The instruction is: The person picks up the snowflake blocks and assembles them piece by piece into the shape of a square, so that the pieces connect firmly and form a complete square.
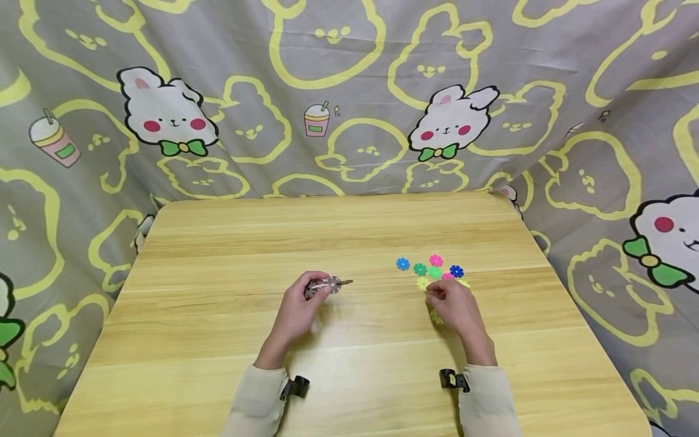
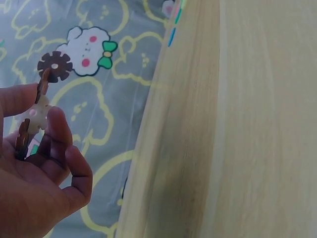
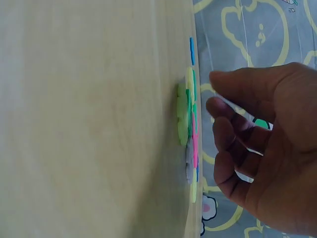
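Observation:
My left hand pinches a small chain of joined notched plastic discs above the table. In the left wrist view it includes a brown disc at the tip, a white disc between thumb and fingers, and further brown discs seen edge-on. My right hand hovers over loose discs at the right, its fingers loosely bent. Nothing shows between thumb and forefinger in the right wrist view. A yellow disc lies by its fingertips, and an olive-green disc is partly visible below the hand.
Loose discs lie beyond the right hand: a light blue disc, a green disc, a pink disc and a dark blue disc. The wooden table has a patterned curtain along its back and sides.

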A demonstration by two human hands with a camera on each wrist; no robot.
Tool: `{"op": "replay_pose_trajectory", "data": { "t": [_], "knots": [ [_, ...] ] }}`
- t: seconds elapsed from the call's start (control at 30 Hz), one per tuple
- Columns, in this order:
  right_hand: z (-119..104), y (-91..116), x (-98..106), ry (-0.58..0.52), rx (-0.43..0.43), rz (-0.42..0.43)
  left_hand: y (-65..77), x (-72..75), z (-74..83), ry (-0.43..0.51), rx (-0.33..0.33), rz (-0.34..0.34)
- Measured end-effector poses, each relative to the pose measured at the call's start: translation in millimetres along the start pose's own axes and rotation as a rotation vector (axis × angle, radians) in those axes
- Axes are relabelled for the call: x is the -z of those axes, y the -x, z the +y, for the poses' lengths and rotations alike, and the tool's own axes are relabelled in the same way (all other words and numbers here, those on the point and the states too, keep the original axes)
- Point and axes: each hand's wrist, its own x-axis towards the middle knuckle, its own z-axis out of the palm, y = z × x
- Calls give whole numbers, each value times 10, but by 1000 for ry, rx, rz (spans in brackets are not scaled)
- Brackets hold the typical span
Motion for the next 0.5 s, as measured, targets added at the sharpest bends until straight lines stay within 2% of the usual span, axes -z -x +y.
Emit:
{"op": "replay_pose_trajectory", "data": {
  "t": [0.3,0.5],
  "knots": [
    [14,1,13,30,0,4,-7,-15,-39,18,-12,-3],
    [-7,-47,3,65,-16,-33,-7,-32,-41,17,-19,1]
  ]
}}
